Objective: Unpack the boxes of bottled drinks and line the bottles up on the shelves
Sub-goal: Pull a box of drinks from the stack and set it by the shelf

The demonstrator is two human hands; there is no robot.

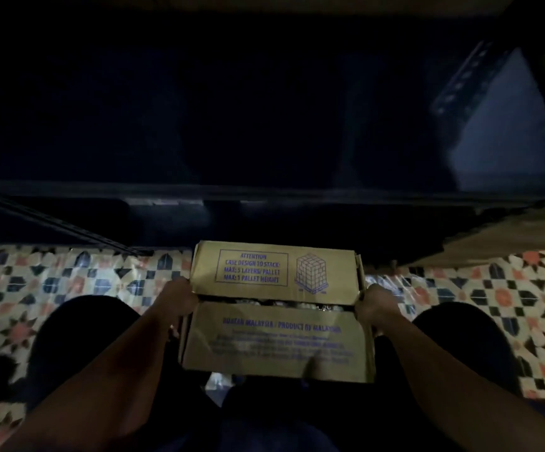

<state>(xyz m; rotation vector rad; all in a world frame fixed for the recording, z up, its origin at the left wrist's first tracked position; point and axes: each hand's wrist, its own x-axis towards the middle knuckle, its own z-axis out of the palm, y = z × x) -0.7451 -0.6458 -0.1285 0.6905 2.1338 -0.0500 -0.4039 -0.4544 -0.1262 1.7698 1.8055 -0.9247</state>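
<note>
The cardboard box (276, 308) is held low between the person's knees, above the patterned floor (69, 282), directly in front of the dark shelf (264, 194). The left hand (179, 303) is clamped on the box's left side and the right hand (377, 308) on its right side, at the level of the seam between the two top flaps. The fingers of both hands are hidden behind the box walls, so the depth of each grip cannot be confirmed. Whether the box base rests on the floor or is carried cannot be told.

The top flaps are parted by a narrow gap, through which the bottles (284, 303) are faintly seen; their count and type cannot be determined.

Hazards judged from this state:

1. Slippage. The box is held by side pressure only. If it is lifted with a full load, the walls may bow inward and the box may slide out of the hands.
2. Base failure. The underside is not visible. If it is unsealed, the bottles may drop out when the box is raised.
3. Poor lighting. The shelf interior is almost black, so its edge and any contents may be misjudged and struck by the box.
4. Flap obstruction. If the flaps are not folded fully back, bottles may catch on them during removal.
</note>
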